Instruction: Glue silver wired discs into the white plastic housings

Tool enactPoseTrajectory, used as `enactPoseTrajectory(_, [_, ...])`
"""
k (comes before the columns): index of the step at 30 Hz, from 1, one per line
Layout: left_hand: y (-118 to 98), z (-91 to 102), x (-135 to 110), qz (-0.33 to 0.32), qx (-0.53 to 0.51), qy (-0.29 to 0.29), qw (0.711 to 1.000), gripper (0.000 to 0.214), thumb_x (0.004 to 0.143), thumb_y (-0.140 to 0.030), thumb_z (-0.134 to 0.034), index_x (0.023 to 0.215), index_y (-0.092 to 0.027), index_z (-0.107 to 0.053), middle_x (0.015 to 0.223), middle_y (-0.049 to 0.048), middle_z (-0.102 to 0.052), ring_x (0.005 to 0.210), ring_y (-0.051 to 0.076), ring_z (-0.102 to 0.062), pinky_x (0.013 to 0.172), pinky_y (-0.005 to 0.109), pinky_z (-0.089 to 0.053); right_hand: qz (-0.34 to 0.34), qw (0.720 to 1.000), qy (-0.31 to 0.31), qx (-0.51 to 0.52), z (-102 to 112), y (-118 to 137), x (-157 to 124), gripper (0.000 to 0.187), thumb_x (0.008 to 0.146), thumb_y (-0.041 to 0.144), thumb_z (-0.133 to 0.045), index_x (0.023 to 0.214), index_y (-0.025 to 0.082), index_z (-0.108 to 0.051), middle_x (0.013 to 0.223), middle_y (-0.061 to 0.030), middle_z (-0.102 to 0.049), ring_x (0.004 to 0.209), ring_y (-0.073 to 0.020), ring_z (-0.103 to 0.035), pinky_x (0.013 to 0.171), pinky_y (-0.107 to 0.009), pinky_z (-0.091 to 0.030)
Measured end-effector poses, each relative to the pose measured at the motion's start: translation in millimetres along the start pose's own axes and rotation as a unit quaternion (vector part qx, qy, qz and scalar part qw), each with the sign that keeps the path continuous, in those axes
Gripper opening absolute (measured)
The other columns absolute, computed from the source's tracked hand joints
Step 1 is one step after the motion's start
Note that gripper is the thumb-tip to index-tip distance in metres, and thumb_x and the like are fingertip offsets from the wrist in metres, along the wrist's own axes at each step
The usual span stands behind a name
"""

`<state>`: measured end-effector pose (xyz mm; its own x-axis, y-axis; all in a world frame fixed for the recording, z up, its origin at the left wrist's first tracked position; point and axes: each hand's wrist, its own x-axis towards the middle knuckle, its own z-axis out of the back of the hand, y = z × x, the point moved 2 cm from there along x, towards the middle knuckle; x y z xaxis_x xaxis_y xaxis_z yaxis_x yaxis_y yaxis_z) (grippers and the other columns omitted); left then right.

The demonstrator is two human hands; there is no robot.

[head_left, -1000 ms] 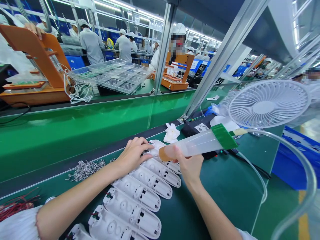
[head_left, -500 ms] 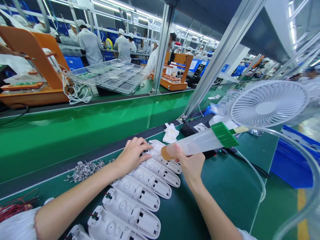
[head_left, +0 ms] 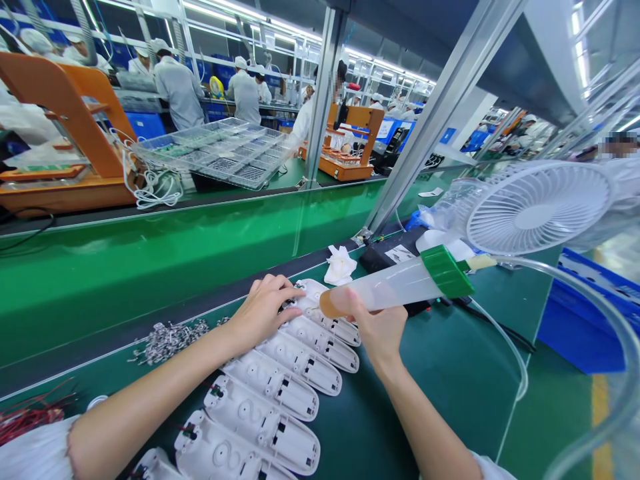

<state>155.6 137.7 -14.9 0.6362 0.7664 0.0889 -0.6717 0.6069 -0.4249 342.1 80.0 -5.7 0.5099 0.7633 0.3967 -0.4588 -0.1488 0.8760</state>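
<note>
My right hand (head_left: 381, 330) is wrapped round a glue syringe (head_left: 395, 287), a translucent barrel with amber content at its tip and a green cap, tilted down to the left. A clear hose (head_left: 575, 273) runs from the cap. The syringe tip is over the far end of the row of white plastic housings (head_left: 295, 363); its nozzle is hard to make out. My left hand (head_left: 267, 307) steadies the end of one housing, thumb and fingers around a small dark part there. Several housings lie side by side, open face up.
A heap of small metal parts (head_left: 170, 340) and red wires (head_left: 35, 420) lie at left. Crumpled tissue (head_left: 341, 265), a black box (head_left: 393, 250) and a white fan (head_left: 537, 210) stand beyond. A green barrier (head_left: 150, 267) and a metal post (head_left: 425, 120) bound the bench. People work behind.
Both hands stay almost in place. The syringe shifts very slightly left with the view; nothing is taken up or let go.
</note>
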Motion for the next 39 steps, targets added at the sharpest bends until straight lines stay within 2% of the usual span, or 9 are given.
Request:
enactPoseTrajectory(11, [-1.5,0.4,-0.4,0.005,-0.001,0.004,1.0,0.028,0.085,-0.027,-0.058,0.113,-0.026,-0.058,0.101,0.0029,-0.056,0.096,0.022,-0.046,0.083,0.038,-0.033,-0.023,1.0,0.01,0.015,2.9,-2.2,-0.2,0.04,0.065,0.051,-0.068,0.063,0.012,-0.062,0.051,-0.0056,-0.057,0.052,-0.022,-0.058,0.044,-0.029,-0.046])
enactPoseTrajectory(16, [-3.8,1.7,0.8,0.014,-0.006,0.012,1.0,0.028,0.085,-0.027,-0.058,0.113,-0.025,-0.058,0.102,0.0028,-0.056,0.096,0.022,-0.046,0.083,0.037,-0.033,-0.039,0.998,0.003,0.055,2.8,0.7,0.0,0.037,0.062,0.048,-0.071,0.059,0.013,-0.06,0.047,-0.0032,-0.055,0.041,-0.0174,-0.052,0.039,-0.027,-0.043])
enactPoseTrajectory(19, [-3.5,4.7,-1.6,0.015,-0.011,0.002,1.0,0.032,0.084,-0.026,-0.058,0.116,-0.024,-0.055,0.106,0.003,-0.055,0.097,0.022,-0.046,0.083,0.036,-0.034,-0.042,0.993,-0.042,0.104,7.2,3.2,3.1,0.038,0.064,0.048,-0.07,0.057,0.014,-0.055,0.042,-0.0006,-0.05,0.036,-0.0153,-0.047,0.036,-0.028,-0.042])
enactPoseTrajectory(22, [0.0,8.8,-10.8,0.007,-0.018,-0.015,1.0,0.034,0.084,-0.03,-0.058,0.117,-0.025,-0.053,0.107,0.0026,-0.055,0.098,0.021,-0.046,0.083,0.035,-0.034,-0.041,0.978,-0.115,0.167,13.6,6.0,6.2,0.04,0.069,0.055,-0.06,0.067,0.017,-0.05,0.05,0.001,-0.05,0.041,-0.0165,-0.05,0.034,-0.027,-0.04])
enactPoseTrajectory(24, [2.7,10.4,-19.6,-0.005,-0.018,-0.013,1.0,0.031,0.084,-0.034,-0.058,0.113,-0.026,-0.056,0.106,0.0021,-0.055,0.098,0.022,-0.046,0.084,0.035,-0.034,-0.041,0.97,-0.136,0.197,15.8,7.4,4.9,0.039,0.069,0.056,-0.058,0.071,0.018,-0.048,0.055,0.0015,-0.05,0.044,-0.0169,-0.051,0.031,-0.026,-0.038])
enactPoseTrajectory(26, [4.3,10.6,-27.5,-0.015,-0.013,-0.003,1.0,0.031,0.083,-0.035,-0.059,0.113,-0.027,-0.057,0.105,0.0022,-0.055,0.098,0.022,-0.045,0.084,0.035,-0.034,-0.043,0.972,-0.119,0.198,15.0,8.3,-0.3,0.038,0.068,0.054,-0.061,0.069,0.018,-0.048,0.053,0.0019,-0.049,0.042,-0.0163,-0.05,0.031,-0.026,-0.038])
enactPoseTrajectory(29, [3.7,8.7,-33.2,-0.015,-0.005,0.009,1.0,0.036,0.082,-0.032,-0.061,0.118,-0.029,-0.055,0.106,0.0028,-0.055,0.097,0.021,-0.045,0.084,0.036,-0.034,-0.041,0.984,-0.061,0.161,10.6,9.5,-12.2,0.038,0.067,0.051,-0.065,0.061,0.016,-0.051,0.047,0.0009,-0.049,0.036,-0.0155,-0.047,0.034,-0.028,-0.04])
enactPoseTrajectory(33, [-0.5,4.9,-31.8,-0.023,-0.004,-0.011,1.0,0.029,0.084,-0.031,-0.059,0.113,-0.03,-0.058,0.103,0.0023,-0.055,0.096,0.021,-0.045,0.083,0.035,-0.034,-0.024,0.995,-0.003,0.098,6.1,11.2,-23.1,0.036,0.066,0.047,-0.069,0.058,0.014,-0.057,0.045,-0.0017,-0.053,0.037,-0.0162,-0.049,0.038,-0.028,-0.041])
enactPoseTrajectory(39, [-1.2,2.4,-31.3,-0.03,-0.003,-0.022,0.999,0.027,0.084,-0.033,-0.058,0.111,-0.031,-0.06,0.103,0.0024,-0.054,0.097,0.021,-0.045,0.083,0.036,-0.034,-0.009,0.999,0.008,0.039,3.8,5.1,-24.5,0.038,0.062,0.05,-0.071,0.061,0.014,-0.059,0.052,-0.0044,-0.057,0.046,-0.0209,-0.056,0.039,-0.028,-0.043])
